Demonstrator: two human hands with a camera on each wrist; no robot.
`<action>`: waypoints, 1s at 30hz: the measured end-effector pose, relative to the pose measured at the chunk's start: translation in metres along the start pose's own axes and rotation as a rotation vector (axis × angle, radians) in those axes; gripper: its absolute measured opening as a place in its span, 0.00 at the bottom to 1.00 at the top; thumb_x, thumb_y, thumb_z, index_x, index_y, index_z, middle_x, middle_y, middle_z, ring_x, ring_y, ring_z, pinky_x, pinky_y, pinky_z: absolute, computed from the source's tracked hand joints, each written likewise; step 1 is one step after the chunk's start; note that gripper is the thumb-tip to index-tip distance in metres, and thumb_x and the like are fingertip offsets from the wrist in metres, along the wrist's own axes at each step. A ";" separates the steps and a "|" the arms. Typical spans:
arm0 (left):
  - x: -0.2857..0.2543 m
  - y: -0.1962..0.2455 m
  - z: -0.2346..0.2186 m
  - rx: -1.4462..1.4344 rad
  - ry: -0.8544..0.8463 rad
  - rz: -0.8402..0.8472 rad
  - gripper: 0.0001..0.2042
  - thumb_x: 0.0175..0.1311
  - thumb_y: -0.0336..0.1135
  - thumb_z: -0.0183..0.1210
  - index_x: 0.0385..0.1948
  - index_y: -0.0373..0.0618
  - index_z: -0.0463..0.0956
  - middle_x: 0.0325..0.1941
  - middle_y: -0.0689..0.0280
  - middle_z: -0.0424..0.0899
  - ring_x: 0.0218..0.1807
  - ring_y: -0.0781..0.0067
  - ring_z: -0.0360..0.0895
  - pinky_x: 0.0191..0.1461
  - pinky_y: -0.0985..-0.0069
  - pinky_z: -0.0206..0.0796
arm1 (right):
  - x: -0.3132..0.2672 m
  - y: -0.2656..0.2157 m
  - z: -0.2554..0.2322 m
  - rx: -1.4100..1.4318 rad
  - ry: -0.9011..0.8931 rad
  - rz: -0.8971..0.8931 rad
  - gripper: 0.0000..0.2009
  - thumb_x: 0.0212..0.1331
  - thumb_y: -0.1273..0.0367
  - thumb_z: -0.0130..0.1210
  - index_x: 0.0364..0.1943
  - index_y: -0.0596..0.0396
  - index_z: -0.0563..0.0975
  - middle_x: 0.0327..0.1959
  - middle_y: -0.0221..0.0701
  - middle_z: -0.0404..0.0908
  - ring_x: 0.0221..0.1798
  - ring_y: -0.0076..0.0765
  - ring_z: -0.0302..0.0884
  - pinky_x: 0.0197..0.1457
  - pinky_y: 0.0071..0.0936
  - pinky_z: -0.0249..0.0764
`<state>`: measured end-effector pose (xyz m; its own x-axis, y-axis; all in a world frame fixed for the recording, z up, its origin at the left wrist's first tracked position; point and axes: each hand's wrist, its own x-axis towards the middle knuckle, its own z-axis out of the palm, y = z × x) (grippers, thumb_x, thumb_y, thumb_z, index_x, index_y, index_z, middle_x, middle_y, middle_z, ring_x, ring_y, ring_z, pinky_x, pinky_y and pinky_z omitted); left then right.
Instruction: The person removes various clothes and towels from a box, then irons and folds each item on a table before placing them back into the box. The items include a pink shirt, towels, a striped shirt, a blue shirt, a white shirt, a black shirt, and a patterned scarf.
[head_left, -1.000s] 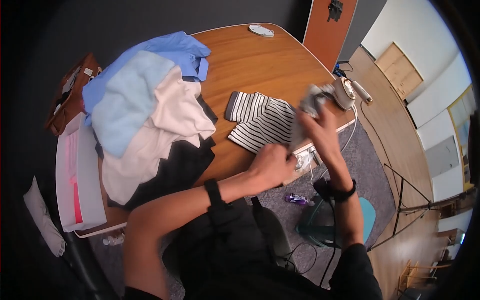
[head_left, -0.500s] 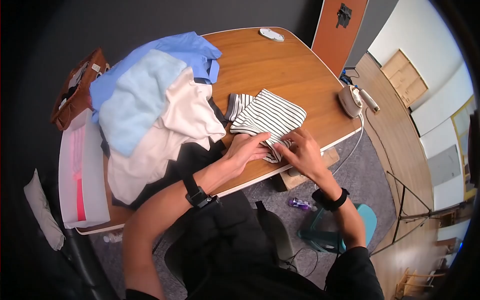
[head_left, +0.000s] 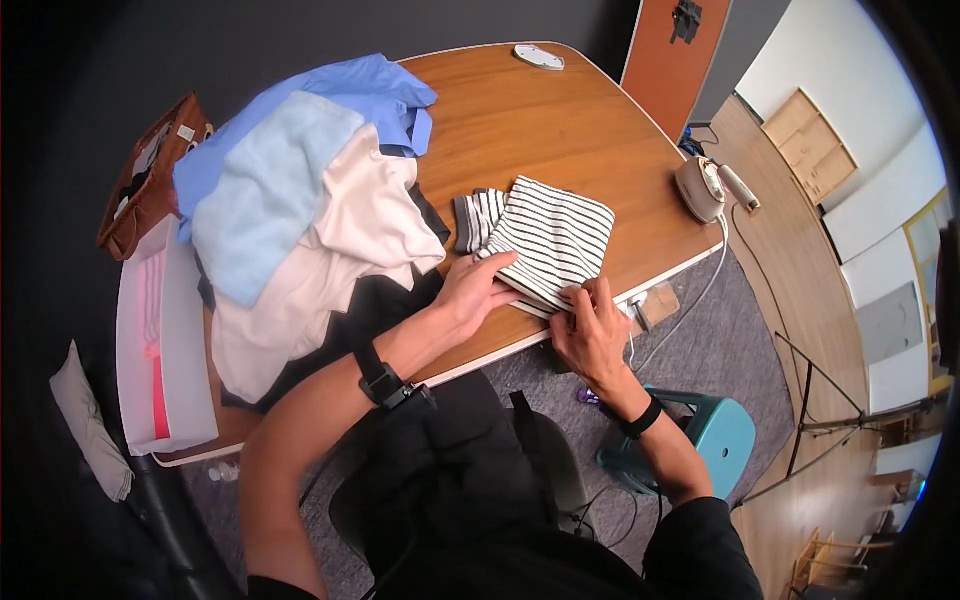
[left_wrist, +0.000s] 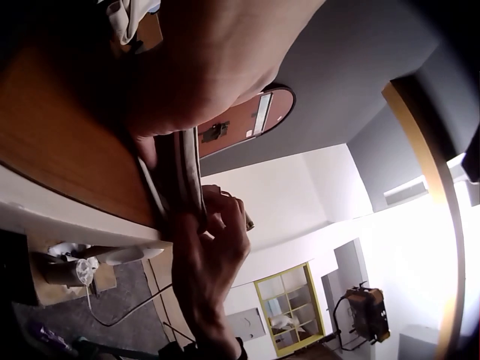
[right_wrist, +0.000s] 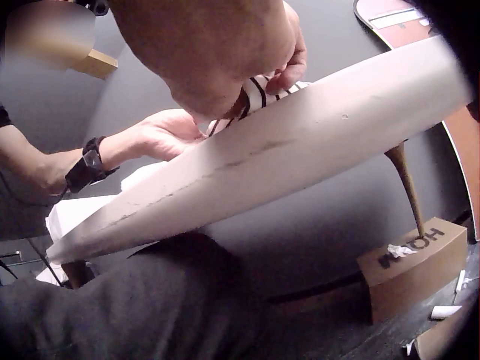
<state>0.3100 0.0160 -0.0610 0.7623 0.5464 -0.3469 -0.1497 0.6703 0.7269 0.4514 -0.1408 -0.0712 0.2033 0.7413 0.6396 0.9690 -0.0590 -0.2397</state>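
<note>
A black-and-white striped shirt [head_left: 558,235] lies folded near the table's front edge, one grey-banded part sticking out on its left. My left hand [head_left: 472,290] holds its near left corner, thumb on top and fingers under the cloth. At the near right corner, my right hand [head_left: 592,328] pinches the edge with bent fingers. The left wrist view shows the layered striped cloth [left_wrist: 190,169] between the two hands. In the right wrist view, part of the shirt [right_wrist: 259,94] shows over the table edge, mostly hidden behind my right hand.
Left of the shirt is a heap of clothes: a cream garment [head_left: 370,215], a light blue one [head_left: 265,190] and black cloth. A white bin [head_left: 180,400] and brown basket [head_left: 150,180] stand beyond. An iron [head_left: 700,190] with its cord rests at the right edge. A teal stool [head_left: 722,440] stands below.
My right hand came down from over the table's right side to the shirt's near edge. The shirt was folded over, then its near edge was straightened. My left hand shifted left.
</note>
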 end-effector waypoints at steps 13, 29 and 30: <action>0.007 0.034 -0.008 0.955 0.144 0.130 0.23 0.64 0.24 0.60 0.60 0.25 0.66 0.43 0.48 0.85 0.41 0.53 0.88 0.41 0.65 0.85 | 0.005 -0.005 -0.017 -0.007 -0.211 0.063 0.14 0.58 0.63 0.65 0.44 0.56 0.82 0.33 0.38 0.77 0.26 0.47 0.83 0.27 0.42 0.76; -0.034 -0.028 0.019 1.888 -0.409 0.957 0.29 0.62 0.31 0.64 0.67 0.32 0.69 0.74 0.47 0.69 0.73 0.52 0.69 0.74 0.58 0.64 | 0.033 0.088 0.011 -0.130 -0.251 0.049 0.22 0.74 0.56 0.51 0.67 0.49 0.75 0.74 0.45 0.67 0.77 0.54 0.61 0.78 0.55 0.57; -0.034 -0.028 0.015 1.849 -0.412 0.957 0.30 0.62 0.31 0.64 0.67 0.32 0.69 0.73 0.47 0.70 0.73 0.51 0.69 0.74 0.58 0.64 | 0.031 0.092 0.010 -0.147 -0.261 0.051 0.22 0.74 0.58 0.50 0.68 0.48 0.74 0.73 0.46 0.68 0.77 0.55 0.62 0.77 0.58 0.57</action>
<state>0.2979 -0.0289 -0.0612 0.9445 0.0467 0.3253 -0.0361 -0.9691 0.2440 0.5455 -0.1169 -0.0806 0.2278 0.8806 0.4155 0.9723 -0.1826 -0.1462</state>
